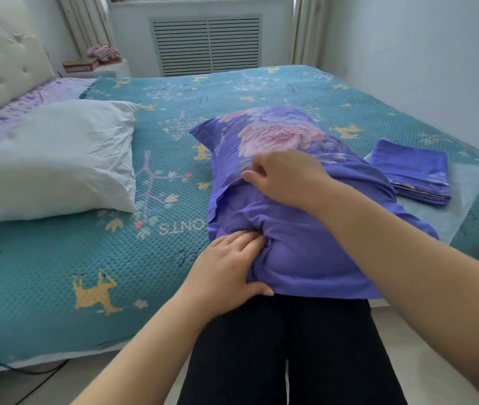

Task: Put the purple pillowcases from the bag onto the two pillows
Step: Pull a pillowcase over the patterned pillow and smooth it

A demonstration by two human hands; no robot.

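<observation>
A pillow inside a purple flowered pillowcase (299,247) lies on the bed's near edge, its open end toward me. My left hand (226,273) grips bunched purple fabric at that end, thumb under the edge. My right hand (282,176) reaches across on top and pinches the case's flap where the flowered print meets plain purple. A bare white pillow (57,159) lies to the left near the headboard. A second purple pillowcase (413,173), folded, rests on a clear plastic bag (466,200) at the right.
The bed carries a teal patterned cover (72,258) with yellow deer. A padded cream headboard (1,59) stands at the far left, a small bedside table (95,68) behind it, a radiator grille (206,45) under the window. My dark trousers fill the foreground.
</observation>
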